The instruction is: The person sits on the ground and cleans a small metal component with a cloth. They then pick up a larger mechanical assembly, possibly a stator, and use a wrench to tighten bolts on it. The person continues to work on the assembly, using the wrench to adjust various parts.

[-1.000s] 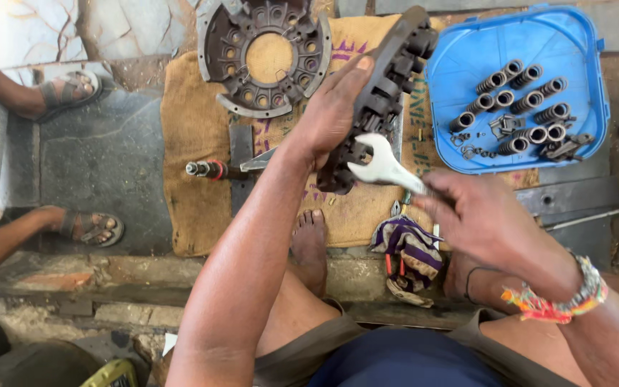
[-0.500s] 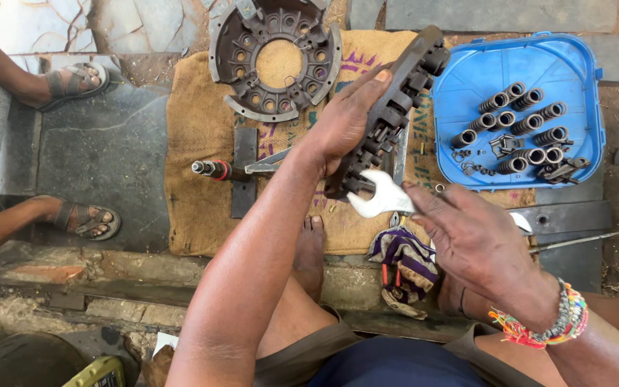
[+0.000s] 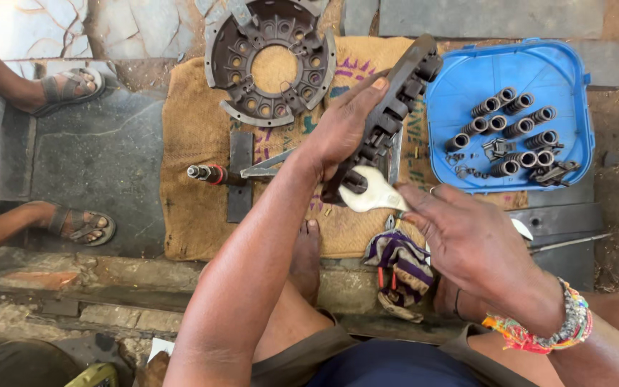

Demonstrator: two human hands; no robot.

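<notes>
Left hand (image 3: pixel 345 132) wraps over the dark metal plate (image 3: pixel 395 107), fingers closed on its upper face, thumb side toward the body. Plate is held on edge above the burlap sack (image 3: pixel 195 129). Long axis runs diagonally: low end near the wearer at centre, high end pointing away and to the right, toward the blue tray (image 3: pixel 574 86). The high end overlaps the tray's left rim in this view; whether they touch cannot be told.

Right hand (image 3: pixel 467 240) is closed on the handle of a silver spanner (image 3: pixel 367 195). Spanner head sits at the plate's low end, on a fitting there. Spanner axis is roughly horizontal, head to the left.

Edges and room:
- Sack's left edge ends at a grey stone slab (image 3: pixel 87 165), bare surface there.
- On the sack, left of the left forearm: a short red-banded tool (image 3: pixel 209 174) and a flat dark bar (image 3: pixel 240 175), close to the arm.
- Far side: round clutch cover (image 3: pixel 270 61), just beyond the left hand's knuckles.
- Tray holds coil springs (image 3: pixel 510 129) and small parts; sits right of the plate.
- Near edge: a striped cloth (image 3: pixel 402 272) under the right hand, a bare foot (image 3: pixel 306 258) beside it.
- Another person's sandalled feet (image 3: pixel 73 86) stand at the far left, well apart from the work.
</notes>
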